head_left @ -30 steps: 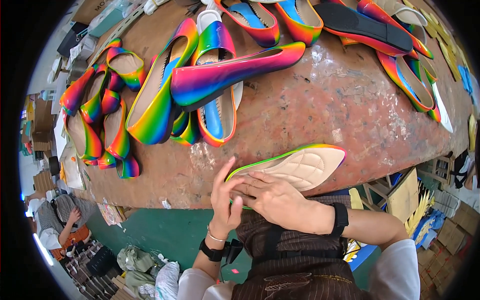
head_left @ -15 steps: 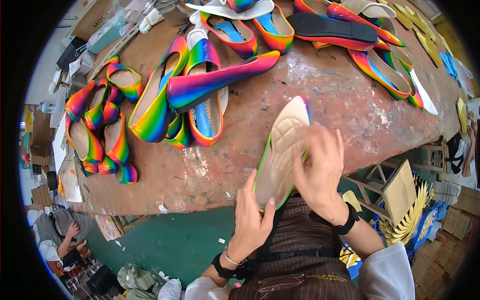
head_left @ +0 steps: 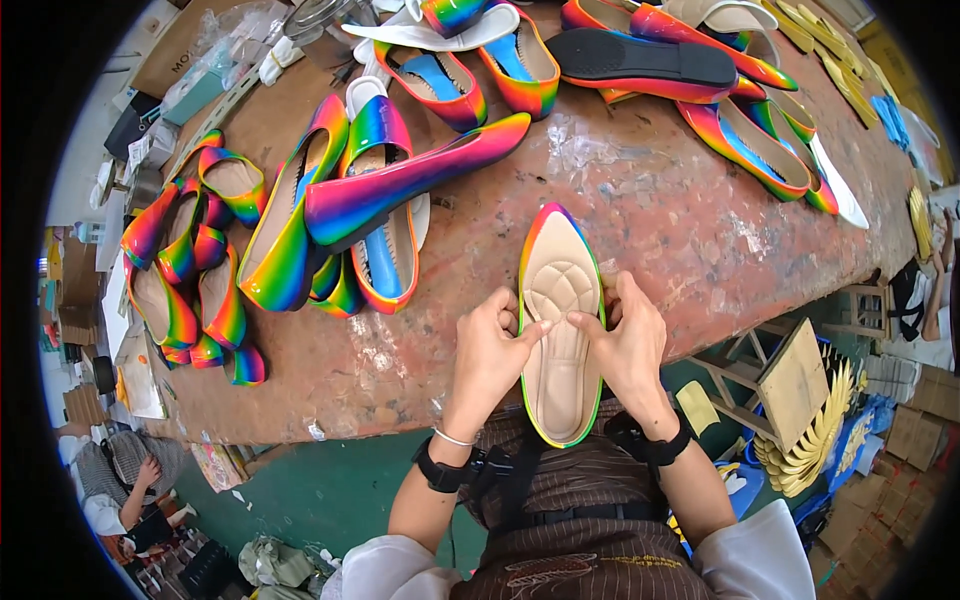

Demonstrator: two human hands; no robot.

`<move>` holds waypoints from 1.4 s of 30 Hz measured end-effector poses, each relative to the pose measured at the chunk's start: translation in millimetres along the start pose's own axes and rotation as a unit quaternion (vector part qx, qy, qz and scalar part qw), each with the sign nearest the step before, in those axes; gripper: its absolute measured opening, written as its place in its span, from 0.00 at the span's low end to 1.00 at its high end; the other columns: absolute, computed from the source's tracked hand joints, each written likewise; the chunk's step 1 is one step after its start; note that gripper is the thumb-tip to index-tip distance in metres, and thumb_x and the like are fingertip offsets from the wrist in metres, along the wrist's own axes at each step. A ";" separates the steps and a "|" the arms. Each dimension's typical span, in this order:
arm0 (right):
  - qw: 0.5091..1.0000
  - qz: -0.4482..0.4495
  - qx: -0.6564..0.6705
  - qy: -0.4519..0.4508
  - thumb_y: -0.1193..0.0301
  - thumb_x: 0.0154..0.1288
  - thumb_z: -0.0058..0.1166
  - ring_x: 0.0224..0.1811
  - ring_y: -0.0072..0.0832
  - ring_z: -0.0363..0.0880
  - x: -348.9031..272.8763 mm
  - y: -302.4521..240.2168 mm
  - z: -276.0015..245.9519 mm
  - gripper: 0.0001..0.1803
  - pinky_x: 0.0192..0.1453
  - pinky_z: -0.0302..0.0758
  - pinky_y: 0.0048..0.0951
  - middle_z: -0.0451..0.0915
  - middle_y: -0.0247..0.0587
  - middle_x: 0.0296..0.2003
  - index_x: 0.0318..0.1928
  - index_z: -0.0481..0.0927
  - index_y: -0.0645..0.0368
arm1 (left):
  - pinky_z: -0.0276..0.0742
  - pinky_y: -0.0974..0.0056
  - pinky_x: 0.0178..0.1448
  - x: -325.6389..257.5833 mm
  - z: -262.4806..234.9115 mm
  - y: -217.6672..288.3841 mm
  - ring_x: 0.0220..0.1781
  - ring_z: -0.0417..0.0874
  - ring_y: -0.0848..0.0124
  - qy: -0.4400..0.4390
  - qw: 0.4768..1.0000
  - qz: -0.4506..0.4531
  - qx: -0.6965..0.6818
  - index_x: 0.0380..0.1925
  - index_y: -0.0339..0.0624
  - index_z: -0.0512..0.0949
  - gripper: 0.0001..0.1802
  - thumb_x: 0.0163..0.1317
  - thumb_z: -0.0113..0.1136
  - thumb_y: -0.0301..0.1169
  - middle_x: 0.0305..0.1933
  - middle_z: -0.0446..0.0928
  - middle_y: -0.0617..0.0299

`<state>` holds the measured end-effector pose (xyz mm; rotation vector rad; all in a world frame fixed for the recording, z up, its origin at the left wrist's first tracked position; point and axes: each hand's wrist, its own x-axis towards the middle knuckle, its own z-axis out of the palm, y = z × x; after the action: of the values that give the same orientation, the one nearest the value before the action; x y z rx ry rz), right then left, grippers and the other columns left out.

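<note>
Upright before me is a pointed rainbow shoe [head_left: 523, 262], mostly hidden beneath a beige padded insole [head_left: 563, 385]. Only a thin rainbow rim shows around the insole, brightest at the toe. My left hand [head_left: 490, 345] grips the left side, its thumb pressed on the insole's middle. From the right, my right hand [head_left: 632, 330] grips the other side, its thumb close to the left one. The fingers curl around the edges and are partly hidden. The heel end points toward my body, over the table's near edge.
Rainbow flats [head_left: 405, 190] with blue strips inside lie left of centre; smaller ones [head_left: 160, 300] cluster farther left. More shoes, including a black-soled one [head_left: 640, 65], line the back. A wooden stool [head_left: 790, 385] and gold insole-shaped pieces [head_left: 815, 440] stand at the right. Another person [head_left: 130, 480] is at lower left.
The shoe has turned from tilted to nearly straight. My right hand has come down from near the toe to its right side. My left hand has moved up from the heel to the middle.
</note>
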<state>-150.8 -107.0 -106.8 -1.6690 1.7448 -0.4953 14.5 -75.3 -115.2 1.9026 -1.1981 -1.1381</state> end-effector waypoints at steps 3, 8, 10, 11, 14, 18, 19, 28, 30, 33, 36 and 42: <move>1.000 0.002 0.010 -0.009 0.69 0.48 0.73 0.41 0.47 0.79 2.4 -4.0 -5.3 0.24 0.47 0.72 0.43 0.80 0.45 0.32 0.43 0.75 0.61 | 0.61 0.64 0.22 -1.5 7.4 0.2 0.17 0.65 0.79 0.044 0.999 -0.011 0.002 0.25 0.37 0.72 0.17 0.53 0.75 0.29 0.13 0.68 0.64; 0.976 -0.162 -0.083 0.119 0.72 0.48 0.72 0.40 0.50 0.80 18.4 -25.7 -9.7 0.24 0.45 0.75 0.45 0.79 0.51 0.38 0.46 0.77 0.62 | 0.68 0.58 0.25 -10.0 1.8 16.2 0.17 0.73 0.69 0.042 0.995 -0.035 0.078 0.39 0.36 0.77 0.19 0.53 0.75 0.32 0.19 0.75 0.57; 0.957 -0.259 0.024 0.126 0.74 0.49 0.70 0.40 0.53 0.79 32.3 -36.4 -12.5 0.23 0.44 0.78 0.46 0.77 0.53 0.43 0.47 0.79 0.61 | 0.79 0.53 0.46 -33.9 6.2 24.3 0.44 0.84 0.58 0.090 0.996 0.017 0.004 0.64 0.34 0.66 0.43 0.51 0.77 0.36 0.49 0.80 0.44; 0.957 -0.257 0.017 0.131 0.74 0.49 0.70 0.40 0.53 0.79 31.1 -35.3 -19.2 0.23 0.44 0.78 0.46 0.77 0.53 0.43 0.47 0.79 0.61 | 0.79 0.53 0.46 -45.7 11.1 20.7 0.44 0.84 0.58 0.084 0.996 0.021 -0.002 0.64 0.34 0.66 0.43 0.51 0.77 0.36 0.49 0.80 0.44; 0.948 -0.302 0.028 -0.095 0.79 0.51 0.63 0.45 0.53 0.79 2.7 -43.2 -29.4 0.15 0.45 0.79 0.46 0.76 0.54 0.44 0.42 0.80 0.62 | 0.55 0.45 0.77 -87.6 18.5 -1.9 0.77 0.53 0.40 0.018 0.981 0.192 -0.008 0.75 0.30 0.36 0.71 0.46 0.81 0.42 0.76 0.48 0.31; 0.923 -0.355 -0.130 -0.065 0.78 0.56 0.55 0.60 0.52 0.77 -52.8 -24.7 -20.2 0.18 0.68 0.69 0.53 0.78 0.56 0.55 0.50 0.79 0.66 | 0.47 0.41 0.80 -90.6 31.3 -30.3 0.79 0.49 0.35 -0.026 0.974 0.223 -0.005 0.74 0.31 0.28 0.74 0.46 0.81 0.41 0.77 0.43 0.27; 0.933 -0.328 -0.128 -0.077 0.78 0.57 0.53 0.63 0.52 0.75 -59.1 -20.4 -17.9 0.22 0.72 0.62 0.54 0.76 0.57 0.58 0.54 0.76 0.68 | 0.46 0.41 0.80 -87.5 33.2 -34.7 0.79 0.51 0.36 -0.044 0.971 0.234 0.016 0.73 0.31 0.24 0.76 0.46 0.81 0.39 0.78 0.41 0.27; 0.923 -0.253 -0.212 -0.199 0.74 0.63 0.48 0.69 0.53 0.69 14.0 -45.4 -1.1 0.31 0.77 0.56 0.53 0.72 0.65 0.62 0.66 0.66 0.75 | 0.45 0.35 0.78 -80.0 35.6 -34.4 0.74 0.55 0.27 -0.019 0.959 0.250 0.131 0.74 0.30 0.28 0.75 0.46 0.79 0.47 0.76 0.47 0.26; 0.914 -0.296 -0.244 -0.128 0.72 0.64 0.48 0.70 0.54 0.67 -17.2 -26.8 2.6 0.32 0.77 0.54 0.54 0.70 0.67 0.63 0.67 0.64 0.77 | 0.45 0.35 0.78 -80.7 39.0 -41.5 0.74 0.54 0.25 0.006 0.964 0.251 0.093 0.73 0.28 0.29 0.75 0.46 0.79 0.47 0.75 0.49 0.26; 0.887 -0.331 -0.308 -0.093 0.67 0.66 0.48 0.72 0.58 0.62 -35.2 -13.2 6.2 0.36 0.79 0.48 0.57 0.66 0.71 0.66 0.68 0.59 0.81 | 0.47 0.34 0.77 -81.5 46.6 -43.1 0.72 0.55 0.23 0.053 0.957 0.271 0.092 0.73 0.24 0.31 0.73 0.45 0.79 0.45 0.73 0.54 0.26; 0.925 -0.290 -0.238 -0.063 0.68 0.65 0.49 0.60 0.57 0.72 11.4 -28.9 14.5 0.29 0.76 0.51 0.62 0.75 0.66 0.52 0.61 0.67 0.78 | 0.49 0.31 0.75 -80.9 43.3 -41.3 0.71 0.53 0.20 0.040 0.958 0.254 0.123 0.73 0.23 0.30 0.76 0.43 0.79 0.47 0.70 0.59 0.27; 0.888 -0.314 -0.336 -0.026 0.66 0.63 0.49 0.70 0.70 0.58 -28.8 -23.5 16.9 0.39 0.77 0.49 0.61 0.62 0.82 0.64 0.66 0.56 0.88 | 0.39 0.34 0.79 -77.3 41.9 -40.5 0.67 0.73 0.41 0.042 0.956 0.244 0.158 0.72 0.20 0.32 0.75 0.43 0.78 0.48 0.70 0.64 0.31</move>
<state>-123.1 -78.5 -97.0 -2.7394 1.3722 -0.0953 -24.3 9.5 -140.9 1.7036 -1.7582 -0.6222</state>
